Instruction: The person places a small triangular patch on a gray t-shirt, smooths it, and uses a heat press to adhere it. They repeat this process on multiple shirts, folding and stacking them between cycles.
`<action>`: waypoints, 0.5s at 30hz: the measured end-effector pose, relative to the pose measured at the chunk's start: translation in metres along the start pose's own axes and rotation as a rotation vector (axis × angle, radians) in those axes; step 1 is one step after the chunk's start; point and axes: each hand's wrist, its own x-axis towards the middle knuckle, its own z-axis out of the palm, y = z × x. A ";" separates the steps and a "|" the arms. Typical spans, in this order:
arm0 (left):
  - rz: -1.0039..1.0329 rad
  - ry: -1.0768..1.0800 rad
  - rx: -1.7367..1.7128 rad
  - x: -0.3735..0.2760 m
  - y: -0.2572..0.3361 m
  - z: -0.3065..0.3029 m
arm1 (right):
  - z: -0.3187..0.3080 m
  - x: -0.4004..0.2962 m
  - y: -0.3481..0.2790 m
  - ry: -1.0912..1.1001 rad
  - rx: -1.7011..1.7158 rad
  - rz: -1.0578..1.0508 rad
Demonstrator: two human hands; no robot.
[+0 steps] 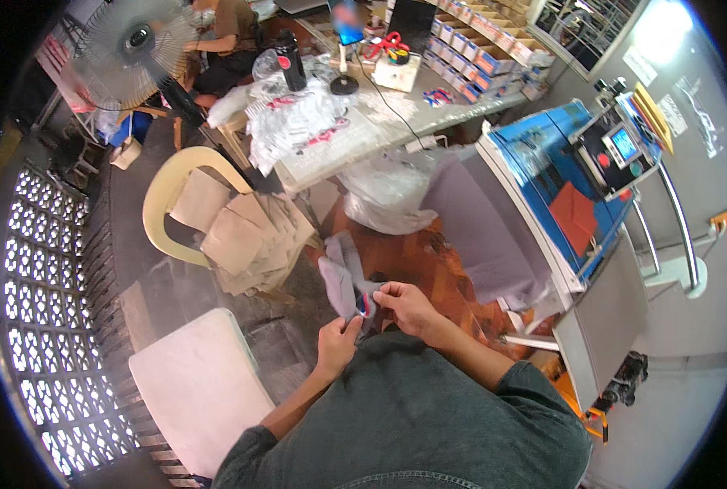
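Close to my body, a grey sock-like piece of fabric (339,287) hangs between my two hands. My left hand (337,347) pinches its lower edge between thumb and finger. Just to the right and a little higher, my right hand (407,307) grips the same fabric with thumb and forefinger. Between the fingertips shows a small red, white and dark blue patch or band (364,304). The rest of the fabric hangs down over the floor, and its far part is partly blurred.
A yellow plastic chair (155,202) holds stacked cardboard pieces (241,244). Ahead, a table (339,159) bears white items, a black bottle (290,60) and scissors (389,44). A blue machine (522,153) stands right, a white tabletop (198,385) left. A fan (138,38) and another person (222,49) are at upper left.
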 end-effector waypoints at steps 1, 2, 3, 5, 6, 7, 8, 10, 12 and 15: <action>0.004 -0.046 -0.037 -0.007 -0.009 0.004 | 0.000 -0.014 0.003 0.054 -0.048 0.000; 0.009 -0.091 -0.075 -0.013 -0.016 0.012 | 0.000 -0.028 0.005 0.107 -0.096 -0.001; 0.019 -0.139 -0.099 -0.018 -0.016 0.015 | 0.000 -0.039 0.007 0.091 0.101 -0.049; 0.080 -0.186 -0.065 -0.030 0.002 0.016 | -0.006 -0.060 0.012 0.058 0.489 -0.149; 0.139 -0.233 0.006 -0.032 0.010 0.017 | -0.014 -0.062 0.020 0.072 0.575 -0.221; 0.195 -0.271 0.078 -0.033 0.014 0.016 | -0.009 -0.071 0.015 0.098 0.590 -0.222; 0.243 -0.290 0.060 -0.031 0.016 0.020 | -0.004 -0.081 0.006 0.124 0.607 -0.225; 0.341 -0.346 0.021 -0.029 0.023 0.034 | -0.005 -0.096 0.003 0.205 0.638 -0.247; 0.288 -0.437 -0.003 -0.029 0.028 0.047 | -0.029 -0.105 0.022 0.024 0.795 -0.350; 0.435 -0.521 -0.021 -0.025 0.041 0.094 | -0.098 -0.107 0.077 0.060 0.168 -0.438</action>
